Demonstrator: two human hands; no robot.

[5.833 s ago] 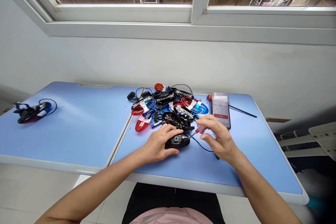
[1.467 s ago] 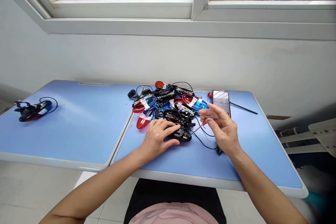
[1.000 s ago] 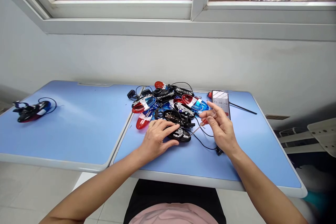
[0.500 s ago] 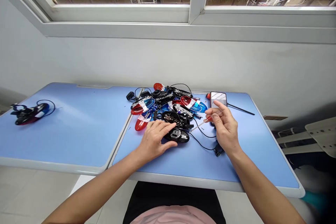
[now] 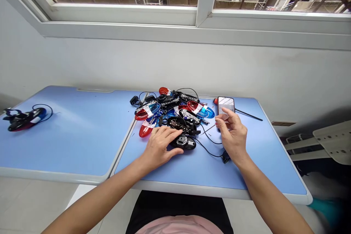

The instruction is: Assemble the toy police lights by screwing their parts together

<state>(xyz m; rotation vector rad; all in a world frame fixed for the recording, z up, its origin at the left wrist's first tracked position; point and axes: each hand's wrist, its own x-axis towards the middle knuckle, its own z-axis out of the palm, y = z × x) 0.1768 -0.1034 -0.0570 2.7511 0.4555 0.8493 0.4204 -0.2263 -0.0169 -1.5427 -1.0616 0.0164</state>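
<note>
My left hand [image 5: 160,144] lies over a black oval plastic casing [image 5: 188,143] with a round slotted speaker grille, thumb on its near side and fingers on its far side. Just behind it sits an opened black housing [image 5: 181,124] with small parts inside. My right hand [image 5: 234,135] pinches a thin screwdriver [image 5: 210,128]; its shaft slants down to the left, and the fingers hide most of the handle. The screwdriver's tip is beside the right end of the housing; whether it touches anything I cannot tell. A black cable [image 5: 205,150] runs from the casing to a small black connector [image 5: 226,157].
Behind my hands is a pile of red-and-blue lights [image 5: 201,109] with black housings and cables. A phone [image 5: 226,105] lies at the right, beside a black rod [image 5: 249,114]. One black light with a clamp [image 5: 26,119] lies on the left table. A window ledge [image 5: 123,29] runs behind.
The whole view has shifted slightly. My right hand has turned a little on the screwdriver, and its tip sits slightly higher, farther from the casing. My left hand keeps its place on the casing.
</note>
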